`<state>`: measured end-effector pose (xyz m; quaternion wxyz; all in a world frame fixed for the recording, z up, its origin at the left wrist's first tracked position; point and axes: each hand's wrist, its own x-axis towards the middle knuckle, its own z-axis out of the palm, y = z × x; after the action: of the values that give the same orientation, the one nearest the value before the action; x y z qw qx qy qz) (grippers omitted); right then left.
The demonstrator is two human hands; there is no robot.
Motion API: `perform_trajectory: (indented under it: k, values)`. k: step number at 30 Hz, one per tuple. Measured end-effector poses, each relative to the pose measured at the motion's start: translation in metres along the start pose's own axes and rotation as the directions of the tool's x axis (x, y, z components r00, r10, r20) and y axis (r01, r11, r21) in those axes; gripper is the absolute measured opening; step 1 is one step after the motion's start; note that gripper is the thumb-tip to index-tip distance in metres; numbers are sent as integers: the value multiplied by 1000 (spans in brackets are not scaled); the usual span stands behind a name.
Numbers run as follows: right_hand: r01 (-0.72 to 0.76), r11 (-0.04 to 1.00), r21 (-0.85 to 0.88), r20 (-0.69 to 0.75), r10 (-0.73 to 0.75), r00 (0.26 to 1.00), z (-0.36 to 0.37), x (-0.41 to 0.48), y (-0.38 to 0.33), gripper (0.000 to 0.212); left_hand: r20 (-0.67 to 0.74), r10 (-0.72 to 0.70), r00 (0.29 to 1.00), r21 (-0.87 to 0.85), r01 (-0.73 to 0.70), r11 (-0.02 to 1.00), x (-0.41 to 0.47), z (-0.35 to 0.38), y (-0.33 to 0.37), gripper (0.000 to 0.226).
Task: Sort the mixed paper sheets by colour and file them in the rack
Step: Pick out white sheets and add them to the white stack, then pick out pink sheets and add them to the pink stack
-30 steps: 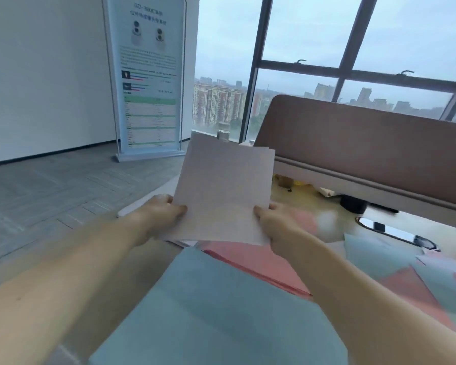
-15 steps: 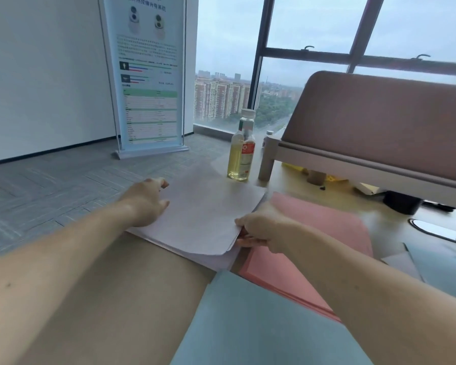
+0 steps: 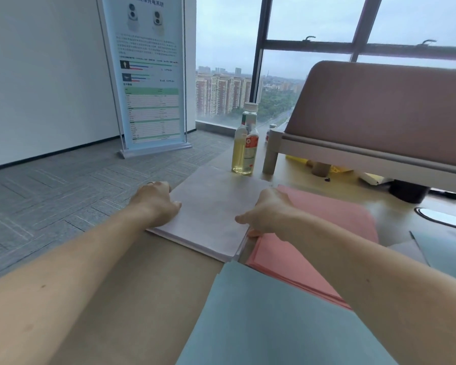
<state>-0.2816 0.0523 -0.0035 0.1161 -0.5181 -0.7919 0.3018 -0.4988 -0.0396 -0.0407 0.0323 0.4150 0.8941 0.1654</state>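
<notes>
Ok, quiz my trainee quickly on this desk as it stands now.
1. The left hand and right hand are: A raised in the air; B at opposite edges of the pale lilac-white paper stack; C clasped together.
2. True or false: the clear plastic bottle of yellow liquid stands upright.
3. Fill in: the salmon-pink paper stack lies to the ___ of the pale stack.
Key: 1 B; 2 true; 3 right.

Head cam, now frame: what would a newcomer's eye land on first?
Two bare forearms reach to a pale paper stack at the desk's far left corner. The left hand rests on its left edge and the right hand pinches its right edge. Right of it lies a pink paper stack, with a blue-grey sheet nearest the camera. Behind stand a bottle of yellow liquid and a brown desk partition.
</notes>
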Motion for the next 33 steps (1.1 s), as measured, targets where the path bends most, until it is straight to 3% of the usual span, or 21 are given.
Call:
perform_trajectory:
  k: [6, 14, 22, 24, 26, 30, 33]
  values:
    - [0, 994, 108, 38, -4, 999, -12, -9, 9, 29, -2, -11, 1000, 49, 11, 999, -13, -7, 15, 55]
    - [-30, 996, 89, -24, 33, 999, -86, -68, 72, 38, 44, 294, 955, -116, -288, 951, -83, -16, 150, 51]
    - [-241, 962, -128, -168, 219, 961, -211, -171, 250, 41, 129, 565, 815, -125, -552, 824, -199, 9, 323, 31]
    - [-296, 946, -131, -185, 270, 945, -242, -200, 300, 37, 171, 620, 766, -133, -606, 784, -227, 27, 368, 35]
    - [-332, 936, -118, -212, 303, 929, -268, -229, 345, 52, 209, 655, 726, -136, -642, 755, -255, 43, 409, 41]
    - [-376, 918, -126, -256, 336, 907, -302, -270, 423, 59, 295, 700, 650, -194, -677, 710, -301, 77, 483, 39]
    - [-398, 905, -150, -258, 353, 899, -313, -290, 466, 64, 341, 686, 642, -182, -671, 719, -325, 100, 526, 46]
